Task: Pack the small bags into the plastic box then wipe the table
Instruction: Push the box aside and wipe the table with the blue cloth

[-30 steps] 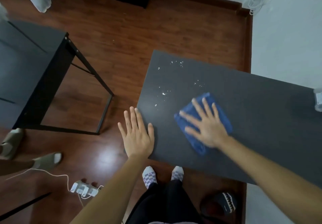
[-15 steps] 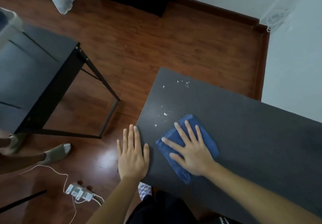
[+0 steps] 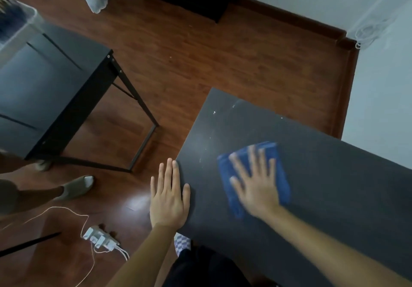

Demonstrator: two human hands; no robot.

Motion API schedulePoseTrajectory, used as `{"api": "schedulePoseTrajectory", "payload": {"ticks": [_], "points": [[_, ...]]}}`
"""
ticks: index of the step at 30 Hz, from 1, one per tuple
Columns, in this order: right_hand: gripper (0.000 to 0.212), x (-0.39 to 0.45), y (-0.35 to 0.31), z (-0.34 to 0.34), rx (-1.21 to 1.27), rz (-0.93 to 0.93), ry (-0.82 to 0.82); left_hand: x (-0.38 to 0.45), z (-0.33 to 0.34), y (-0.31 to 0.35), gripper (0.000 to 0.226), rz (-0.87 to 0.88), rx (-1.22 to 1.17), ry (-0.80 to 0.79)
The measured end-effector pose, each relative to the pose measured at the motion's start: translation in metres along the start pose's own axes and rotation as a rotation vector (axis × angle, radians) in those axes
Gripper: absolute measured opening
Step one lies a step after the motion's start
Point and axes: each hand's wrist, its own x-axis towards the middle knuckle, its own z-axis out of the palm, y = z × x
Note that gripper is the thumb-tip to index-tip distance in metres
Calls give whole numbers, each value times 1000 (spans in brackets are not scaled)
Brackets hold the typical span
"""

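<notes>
A folded blue cloth (image 3: 279, 164) lies on the dark grey table (image 3: 334, 175). My right hand (image 3: 256, 184) presses flat on the cloth with fingers spread, blurred by motion. My left hand (image 3: 169, 195) lies flat and empty at the table's left edge, thumb on the tabletop. A few white specks (image 3: 214, 112) remain near the table's far left corner. A clear plastic box (image 3: 15, 25) with dark contents stands on a second dark table (image 3: 44, 81) at the far left.
Another person's foot in a grey slipper (image 3: 75, 188) stands on the wooden floor at left. A white power strip (image 3: 100, 240) with cables lies on the floor near my feet. A white wall runs along the right side.
My right hand has slid the blue cloth to the right across the table. Most white specks on the left part are gone. The view has tilted up; my left hand stays at the edge.
</notes>
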Motion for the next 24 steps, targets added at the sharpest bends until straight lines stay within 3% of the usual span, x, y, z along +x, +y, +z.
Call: {"api": "schedulePoseTrajectory", "payload": {"ticks": [2, 5, 7, 10, 13, 15, 18, 20, 22, 24], "points": [[56, 12, -26, 5, 29, -314, -41, 0, -1, 0, 65, -4, -3, 0], [53, 102, -38, -4, 59, -385, -25, 1, -1, 1, 65, -7, -5, 3], [55, 164, -21, -13, 68, -156, -67, 2, 0, 2, 65, -12, 0, 5], [57, 184, 33, -20, 124, 377, -45, 0, 1, 1, 65, -11, 10, -2], [59, 120, 50, -20, 107, 550, -8, 0, 1, 0, 65, -7, 2, 3], [62, 73, 20, -13, 51, 468, -6, 0, 1, 1, 65, -6, -13, 5], [64, 50, -50, -1, 48, 32, -34, 1, 1, 1, 65, -10, -12, 5], [64, 82, -79, 2, 68, -208, -51, 1, 1, 0, 65, -12, -5, 6], [63, 138, -75, -4, 99, -221, -51, 3, 1, 0, 65, -9, -5, 15], [64, 180, -39, -11, 122, 35, -52, 3, 3, 0, 65, -4, -1, 18]]}}
